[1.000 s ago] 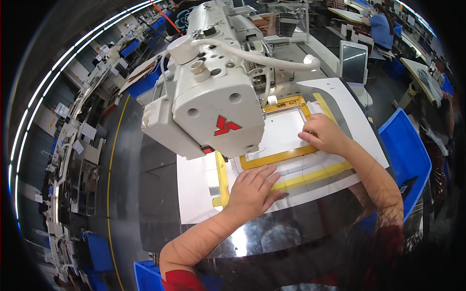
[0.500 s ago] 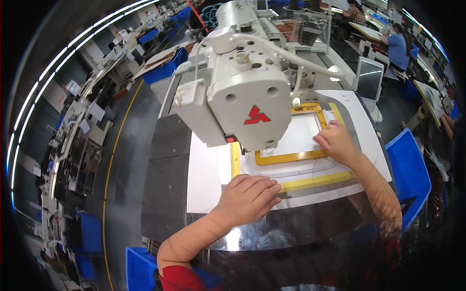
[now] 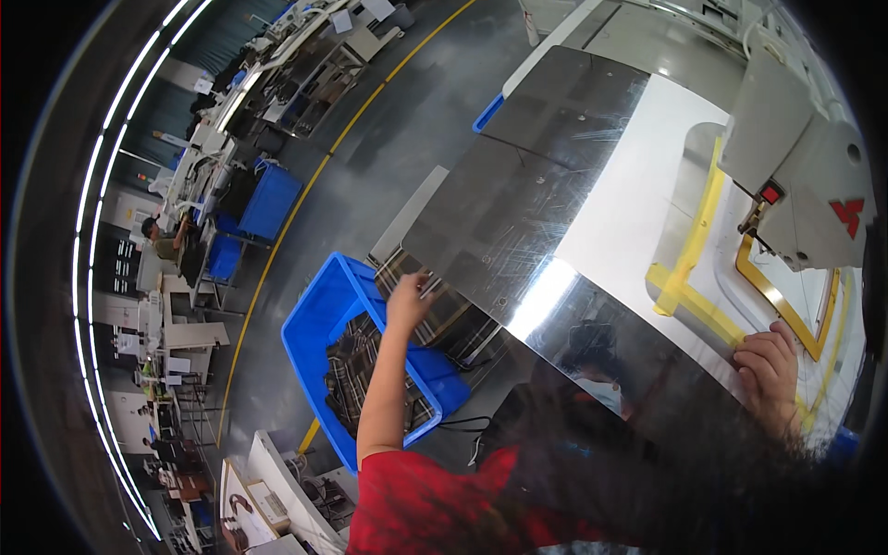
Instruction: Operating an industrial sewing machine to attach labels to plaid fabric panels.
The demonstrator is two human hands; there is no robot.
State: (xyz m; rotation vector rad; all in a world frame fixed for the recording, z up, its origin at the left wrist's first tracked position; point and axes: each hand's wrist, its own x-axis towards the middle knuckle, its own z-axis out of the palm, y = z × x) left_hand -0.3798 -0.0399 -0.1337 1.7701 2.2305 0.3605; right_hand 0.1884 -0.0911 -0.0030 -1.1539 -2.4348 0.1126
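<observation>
Here's the yellow frame (image 3: 782, 312), narrow and angular, on a white sheet (image 3: 592, 208) banded with yellow tape (image 3: 696, 227). A red emblem (image 3: 845, 217) marks the pale machine head (image 3: 800, 162), which blocks part of the frame. Right hand (image 3: 770, 370) on the sheet, fingers together; left hand (image 3: 408, 301) curled beside the worktop (image 3: 527, 157), grip unclear, near a blue bin (image 3: 326, 301) of dark patterned cloth (image 3: 353, 361).

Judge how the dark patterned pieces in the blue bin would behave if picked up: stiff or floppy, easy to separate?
The dark patterned pieces look like cloth lying unevenly, so they would probably sag or fold when lifted. They seem thin, so each is likely light. Heaped together in the blue bin, they may drag on one another.
</observation>
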